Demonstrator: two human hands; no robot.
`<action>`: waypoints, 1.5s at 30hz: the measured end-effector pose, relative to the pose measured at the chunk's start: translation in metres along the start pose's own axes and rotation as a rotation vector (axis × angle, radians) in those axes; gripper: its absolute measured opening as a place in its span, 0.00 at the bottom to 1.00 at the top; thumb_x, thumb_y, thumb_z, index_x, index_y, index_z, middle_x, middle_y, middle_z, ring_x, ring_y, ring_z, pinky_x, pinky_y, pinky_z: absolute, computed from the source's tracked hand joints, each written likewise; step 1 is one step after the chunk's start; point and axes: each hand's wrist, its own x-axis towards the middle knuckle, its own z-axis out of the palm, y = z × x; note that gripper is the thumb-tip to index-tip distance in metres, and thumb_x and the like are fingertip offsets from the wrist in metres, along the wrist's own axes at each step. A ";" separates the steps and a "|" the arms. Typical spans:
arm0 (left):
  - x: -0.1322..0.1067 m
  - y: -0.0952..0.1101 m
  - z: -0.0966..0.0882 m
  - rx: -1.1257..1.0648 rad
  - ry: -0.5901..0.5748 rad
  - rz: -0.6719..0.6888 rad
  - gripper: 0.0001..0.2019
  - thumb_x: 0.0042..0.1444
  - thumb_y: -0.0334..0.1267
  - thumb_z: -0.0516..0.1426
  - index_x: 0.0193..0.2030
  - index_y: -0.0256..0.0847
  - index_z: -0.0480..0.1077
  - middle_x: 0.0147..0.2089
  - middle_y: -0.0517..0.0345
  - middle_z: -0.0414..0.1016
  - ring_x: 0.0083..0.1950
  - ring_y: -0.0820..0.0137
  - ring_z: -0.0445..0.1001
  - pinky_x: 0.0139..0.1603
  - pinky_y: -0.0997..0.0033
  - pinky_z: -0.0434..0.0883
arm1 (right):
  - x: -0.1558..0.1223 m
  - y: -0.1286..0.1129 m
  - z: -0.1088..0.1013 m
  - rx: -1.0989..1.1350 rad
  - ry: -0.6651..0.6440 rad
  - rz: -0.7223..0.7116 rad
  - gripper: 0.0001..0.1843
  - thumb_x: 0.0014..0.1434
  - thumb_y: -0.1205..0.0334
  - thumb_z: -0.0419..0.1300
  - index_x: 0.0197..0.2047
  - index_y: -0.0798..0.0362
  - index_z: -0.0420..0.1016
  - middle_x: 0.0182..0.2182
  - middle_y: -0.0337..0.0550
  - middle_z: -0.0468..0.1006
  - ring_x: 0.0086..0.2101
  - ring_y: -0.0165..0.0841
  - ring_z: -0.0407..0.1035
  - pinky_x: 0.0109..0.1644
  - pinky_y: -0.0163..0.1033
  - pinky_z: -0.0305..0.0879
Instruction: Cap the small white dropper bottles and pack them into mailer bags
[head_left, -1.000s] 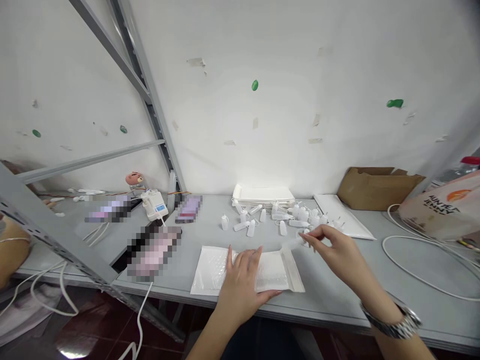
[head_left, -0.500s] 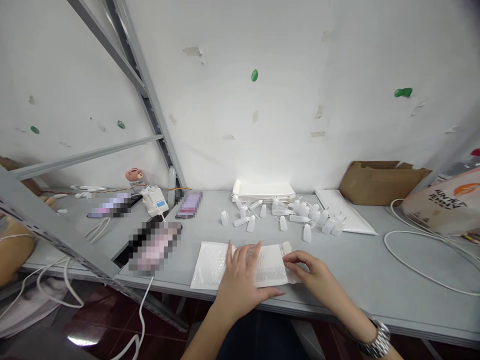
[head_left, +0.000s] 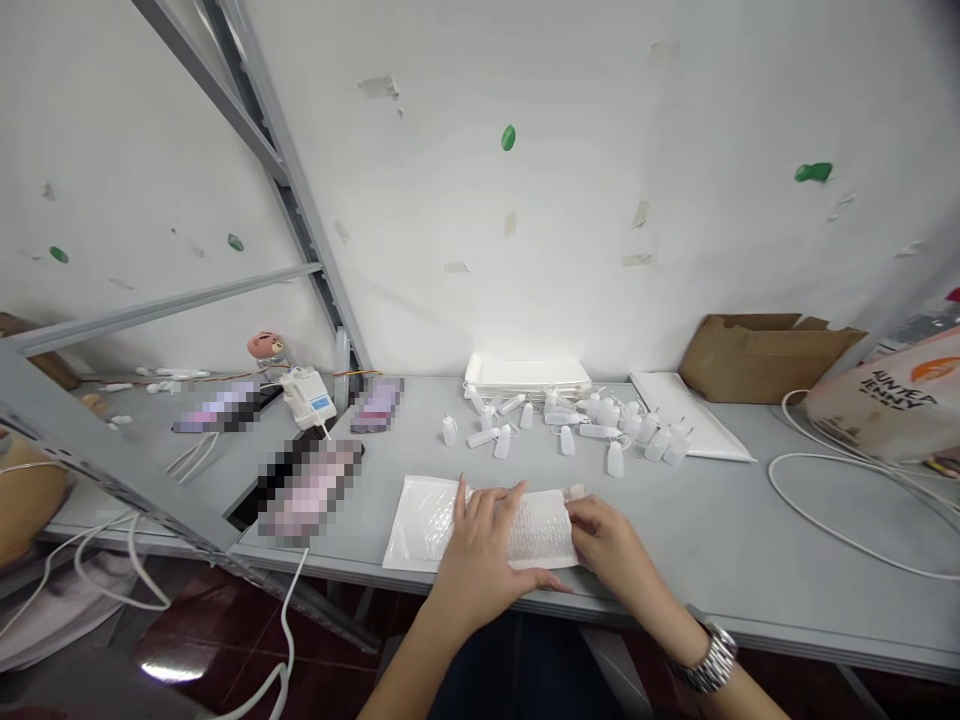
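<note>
A white bubble mailer (head_left: 424, 522) lies flat near the front edge of the table. My left hand (head_left: 484, 545) rests on its middle with the fingers spread. At the mailer's right end, my right hand (head_left: 604, 535) pinches the edge or flap, its fingertips closed together. Behind the mailer are several small translucent squeeze bottles (head_left: 568, 440), some upright and some on their sides. A stack of white mailers (head_left: 529, 373) sits against the wall behind the bottles.
At the back right are a white padded envelope (head_left: 694, 420), a brown cardboard box (head_left: 769, 360) and a printed bag (head_left: 892, 400), with a white cable (head_left: 780, 500) looping before them. To the left stand a metal rack post (head_left: 300, 200), a blurred phone (head_left: 319, 490) and a white power strip (head_left: 309, 397).
My right hand has moved slightly left and curled more over the mailer's right end. My left hand stays spread on the mailer. The camera view has shifted slightly.
</note>
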 end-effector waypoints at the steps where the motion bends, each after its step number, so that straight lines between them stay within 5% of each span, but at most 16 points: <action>1: 0.000 0.000 0.000 -0.002 0.003 0.002 0.42 0.44 0.63 0.54 0.63 0.47 0.47 0.52 0.52 0.64 0.57 0.59 0.62 0.64 0.39 0.42 | 0.001 -0.001 -0.003 -0.047 -0.020 -0.046 0.12 0.48 0.67 0.51 0.26 0.51 0.76 0.29 0.44 0.76 0.34 0.37 0.68 0.40 0.41 0.64; 5: 0.000 0.000 0.000 -0.007 0.011 0.007 0.45 0.42 0.66 0.53 0.63 0.46 0.47 0.58 0.50 0.61 0.60 0.58 0.58 0.65 0.40 0.40 | 0.012 -0.008 -0.032 -0.125 -0.160 -0.102 0.09 0.48 0.65 0.57 0.32 0.51 0.78 0.36 0.46 0.74 0.40 0.39 0.67 0.47 0.44 0.63; 11: 0.000 -0.001 0.001 0.019 -0.002 0.016 0.45 0.43 0.68 0.49 0.64 0.44 0.45 0.62 0.48 0.58 0.64 0.58 0.53 0.65 0.40 0.38 | 0.046 -0.025 -0.058 -0.187 -0.026 -0.089 0.12 0.54 0.63 0.55 0.41 0.51 0.75 0.41 0.46 0.71 0.38 0.34 0.69 0.44 0.41 0.65; 19: 0.000 -0.001 0.003 0.026 0.043 0.026 0.44 0.42 0.68 0.49 0.62 0.44 0.51 0.60 0.49 0.61 0.63 0.57 0.56 0.65 0.40 0.39 | 0.112 -0.050 0.014 -0.188 0.006 -0.233 0.20 0.57 0.58 0.55 0.52 0.55 0.69 0.33 0.45 0.73 0.34 0.34 0.67 0.39 0.39 0.63; 26: 0.000 0.000 0.003 0.042 0.037 0.021 0.45 0.42 0.69 0.49 0.63 0.43 0.50 0.59 0.47 0.62 0.62 0.57 0.57 0.64 0.39 0.41 | 0.153 -0.051 0.053 -0.091 0.090 -0.249 0.08 0.56 0.62 0.56 0.35 0.53 0.76 0.31 0.43 0.74 0.32 0.33 0.67 0.39 0.38 0.60; 30: 0.000 0.000 0.002 0.023 0.032 0.015 0.45 0.41 0.69 0.49 0.62 0.42 0.52 0.58 0.47 0.62 0.62 0.57 0.57 0.64 0.39 0.40 | 0.140 -0.053 0.045 -0.020 0.142 -0.232 0.07 0.54 0.66 0.55 0.27 0.54 0.72 0.26 0.42 0.74 0.29 0.33 0.67 0.36 0.38 0.60; 36: 0.000 0.001 0.001 -0.011 0.024 0.010 0.43 0.43 0.68 0.48 0.62 0.44 0.50 0.59 0.48 0.61 0.62 0.58 0.56 0.64 0.39 0.37 | 0.079 -0.051 -0.007 0.139 0.222 -0.196 0.10 0.55 0.56 0.55 0.28 0.53 0.68 0.21 0.38 0.72 0.21 0.29 0.65 0.29 0.36 0.61; 45: -0.001 -0.001 0.005 0.044 0.068 0.020 0.43 0.46 0.66 0.49 0.64 0.43 0.47 0.59 0.48 0.62 0.62 0.57 0.57 0.64 0.39 0.40 | 0.002 -0.002 -0.065 0.084 0.216 0.031 0.19 0.50 0.44 0.58 0.26 0.53 0.72 0.22 0.41 0.73 0.24 0.31 0.66 0.31 0.37 0.64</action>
